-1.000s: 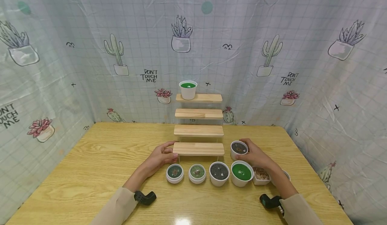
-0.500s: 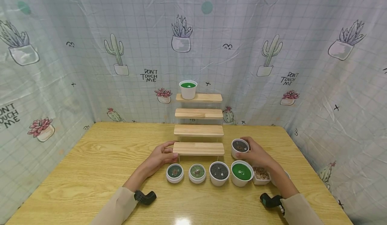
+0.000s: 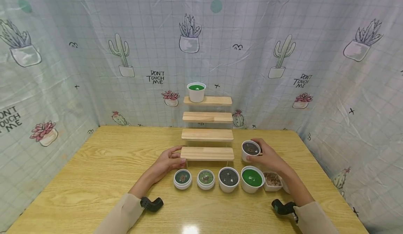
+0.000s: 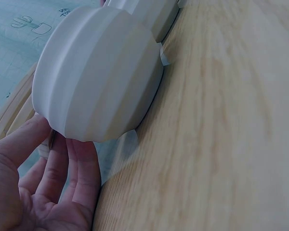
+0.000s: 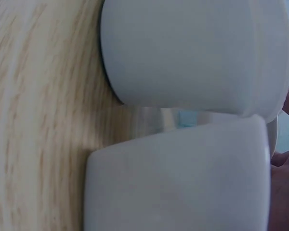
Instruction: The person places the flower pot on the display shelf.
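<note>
My left hand (image 3: 168, 162) grips the left end of the lowest board of a stepped wooden display stand (image 3: 207, 153), thumb at its front edge and fingers behind. In the left wrist view, a ribbed white pot hides part of that grip. To the right of the stand, my right hand (image 3: 267, 158) holds a white pot with dark grey filling (image 3: 251, 148) by its side, thumb in front and fingers at the back. In the right wrist view, two white pots (image 5: 183, 53) standing on the table cover most of the held one.
A row of white pots lines the front: dark green (image 3: 182, 178), light green (image 3: 206, 179), dark grey (image 3: 228, 178), bright green (image 3: 252, 179) and a squarish brown-gravel one (image 3: 272, 181). My right forearm partly hides another. A green-filled pot (image 3: 196, 94) sits on the top board.
My right hand has moved the dark-filled pot slightly up and away, with a small shift to the right. My left hand has stayed at the stand.
</note>
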A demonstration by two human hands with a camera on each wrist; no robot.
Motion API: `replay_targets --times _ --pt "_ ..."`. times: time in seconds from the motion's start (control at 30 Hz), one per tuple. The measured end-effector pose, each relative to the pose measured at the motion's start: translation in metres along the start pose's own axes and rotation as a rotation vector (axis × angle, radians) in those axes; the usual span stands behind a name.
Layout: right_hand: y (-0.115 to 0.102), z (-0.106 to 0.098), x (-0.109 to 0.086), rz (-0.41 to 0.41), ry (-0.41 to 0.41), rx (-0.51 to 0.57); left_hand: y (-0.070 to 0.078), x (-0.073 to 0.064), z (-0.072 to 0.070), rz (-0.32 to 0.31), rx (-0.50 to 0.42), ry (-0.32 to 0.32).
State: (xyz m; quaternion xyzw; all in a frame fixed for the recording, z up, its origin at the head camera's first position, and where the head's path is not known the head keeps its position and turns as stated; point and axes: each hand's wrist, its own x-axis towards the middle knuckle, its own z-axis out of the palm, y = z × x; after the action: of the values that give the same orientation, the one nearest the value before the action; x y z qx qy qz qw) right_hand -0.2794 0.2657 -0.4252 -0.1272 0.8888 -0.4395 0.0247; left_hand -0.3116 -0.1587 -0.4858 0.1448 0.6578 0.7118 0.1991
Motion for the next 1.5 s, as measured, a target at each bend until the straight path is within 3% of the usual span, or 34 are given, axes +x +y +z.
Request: replay_targets --times 0.8,1.5 --pt "-0.029 -0.017 -0.002 -0.006 0.036 -0.037 -0.002 0.004 -0.003 0.007 -0.016 -0.006" --pt "-0.057 -0.035 0.010 -0.095 0.033 -0.082 -0.003 0.002 -0.002 0.008 -0.019 -0.013"
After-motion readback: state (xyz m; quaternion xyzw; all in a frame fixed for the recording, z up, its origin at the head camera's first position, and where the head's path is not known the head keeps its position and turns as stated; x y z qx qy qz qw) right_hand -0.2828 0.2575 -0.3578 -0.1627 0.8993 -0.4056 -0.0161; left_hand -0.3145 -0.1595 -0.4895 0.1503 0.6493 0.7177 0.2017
